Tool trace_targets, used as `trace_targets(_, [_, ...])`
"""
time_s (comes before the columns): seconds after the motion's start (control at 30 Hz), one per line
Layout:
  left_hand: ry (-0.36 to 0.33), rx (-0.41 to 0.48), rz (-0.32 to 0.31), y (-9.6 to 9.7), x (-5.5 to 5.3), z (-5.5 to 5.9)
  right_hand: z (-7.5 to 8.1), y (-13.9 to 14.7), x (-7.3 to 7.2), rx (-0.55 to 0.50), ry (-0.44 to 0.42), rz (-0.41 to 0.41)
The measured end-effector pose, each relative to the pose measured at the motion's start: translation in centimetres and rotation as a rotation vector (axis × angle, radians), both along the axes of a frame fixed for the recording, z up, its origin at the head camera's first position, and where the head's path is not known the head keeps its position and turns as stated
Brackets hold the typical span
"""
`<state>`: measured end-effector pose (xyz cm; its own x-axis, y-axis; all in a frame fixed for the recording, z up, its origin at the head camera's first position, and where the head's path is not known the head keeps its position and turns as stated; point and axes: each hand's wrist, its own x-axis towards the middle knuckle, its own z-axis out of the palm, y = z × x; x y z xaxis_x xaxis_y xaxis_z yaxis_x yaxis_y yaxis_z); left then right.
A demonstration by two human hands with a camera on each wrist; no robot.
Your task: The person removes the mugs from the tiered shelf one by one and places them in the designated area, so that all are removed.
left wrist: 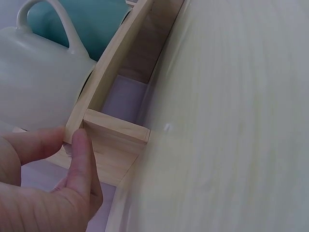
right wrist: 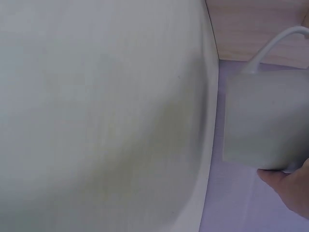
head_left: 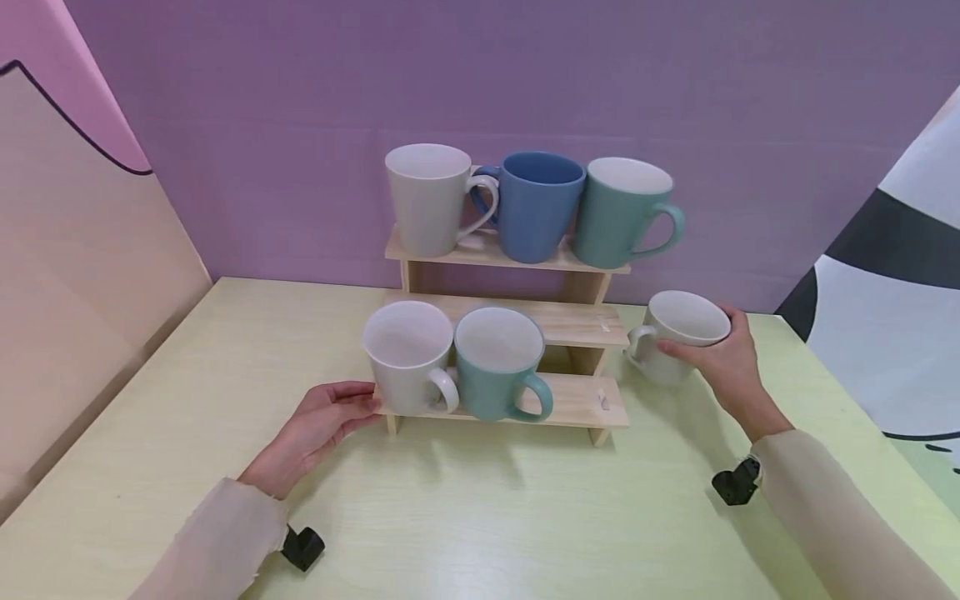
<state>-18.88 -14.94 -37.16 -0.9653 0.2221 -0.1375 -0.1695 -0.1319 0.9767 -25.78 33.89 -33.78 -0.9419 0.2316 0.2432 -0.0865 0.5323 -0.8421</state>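
Observation:
A three-tier wooden stand (head_left: 577, 398) bears several mugs. My left hand (head_left: 318, 429) pinches the left end of its bottom shelf between thumb and fingers; the left wrist view shows this grip on the board (left wrist: 104, 77) close up. Right of the stand, my right hand (head_left: 723, 367) holds a white mug (head_left: 667, 362) by its body, with the handle turned left toward the stand. In the right wrist view the same mug (right wrist: 265, 116) appears beside the wood, and only part of the hand (right wrist: 292, 188) shows.
On the top shelf stand a white mug (head_left: 427, 204), a blue mug (head_left: 536, 212) and a green mug (head_left: 618, 221). Another white mug (head_left: 405, 379) and green mug (head_left: 491, 383) occupy the bottom shelf. Behind the pale table (head_left: 480, 517) rises a purple wall (head_left: 300, 167).

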Motion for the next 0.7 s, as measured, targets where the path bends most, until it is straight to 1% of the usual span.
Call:
trace_targets(0.13, [0.010, 0.004, -0.005, 0.1, 0.1, 0.0, 0.1, 0.0, -0.8, -0.016, -0.011, -0.014])
trace_targets(0.3, [0.006, 0.000, -0.003, 0.1, 0.0, -0.1, 0.1, -0.1, -1.9, -0.030, -0.030, -0.022])
trace_targets(0.53, [0.004, -0.017, -0.003, 0.0, 0.0, -0.1, 0.1, -0.3, -3.6, -0.054, -0.034, -0.026])
trace_targets(0.7, [-0.005, -0.018, 0.007, 0.1, 0.0, -0.1, -0.4, -0.3, -4.7, -0.079, -0.022, -0.030])
